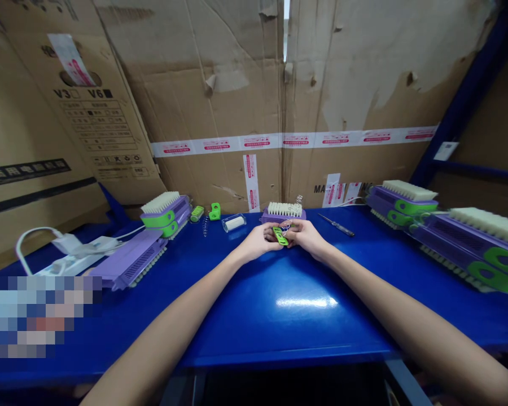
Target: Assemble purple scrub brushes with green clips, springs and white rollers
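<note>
Over the blue table [232, 301], before a purple brush [284, 210], the left hand [259, 242] has its fingers pinching a green piece [280, 237]; the right hand [308, 235] meets it, its fingers' exact grip unclear. A slack pinch could let the spring [286, 228] fly off.

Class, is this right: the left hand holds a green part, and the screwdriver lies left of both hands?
Wrong side: the head view shows the screwdriver right of both left hand and right hand. The left hand does hold the green part.
</note>
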Demonstrator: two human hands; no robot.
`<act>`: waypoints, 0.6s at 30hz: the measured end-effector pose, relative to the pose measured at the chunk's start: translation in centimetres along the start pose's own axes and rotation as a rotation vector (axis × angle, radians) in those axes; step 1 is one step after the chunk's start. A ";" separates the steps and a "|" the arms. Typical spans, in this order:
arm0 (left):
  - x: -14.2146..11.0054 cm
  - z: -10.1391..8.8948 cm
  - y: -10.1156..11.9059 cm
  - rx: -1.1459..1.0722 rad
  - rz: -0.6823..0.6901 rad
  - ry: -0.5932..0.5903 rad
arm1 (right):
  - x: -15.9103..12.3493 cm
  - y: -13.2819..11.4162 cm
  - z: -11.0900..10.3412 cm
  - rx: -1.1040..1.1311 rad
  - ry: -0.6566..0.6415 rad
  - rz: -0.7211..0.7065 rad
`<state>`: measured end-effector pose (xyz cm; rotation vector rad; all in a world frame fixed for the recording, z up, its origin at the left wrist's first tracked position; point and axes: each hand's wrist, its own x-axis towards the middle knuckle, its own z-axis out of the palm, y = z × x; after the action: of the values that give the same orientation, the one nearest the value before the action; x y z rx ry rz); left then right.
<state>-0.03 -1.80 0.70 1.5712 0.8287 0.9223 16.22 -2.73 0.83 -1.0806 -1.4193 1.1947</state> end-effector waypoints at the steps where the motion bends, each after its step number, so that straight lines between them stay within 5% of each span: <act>1: -0.1 0.0 0.0 -0.003 0.002 -0.016 | 0.1 0.1 0.0 0.000 -0.009 -0.005; 7: -0.3 0.2 -0.1 0.040 0.031 -0.005 | 0.2 0.5 -0.1 -0.029 -0.025 -0.043; 12: 0.1 -0.1 -0.6 0.133 0.072 0.061 | -0.2 -0.2 -0.2 -0.158 -0.027 -0.209; 18: -0.2 -0.4 -0.9 0.500 0.173 0.168 | 0.1 0.1 -0.3 -0.320 -0.032 -0.317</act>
<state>-0.48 -1.65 -0.21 2.0407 1.1168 1.0331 16.50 -2.61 0.80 -1.0020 -1.7730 0.7780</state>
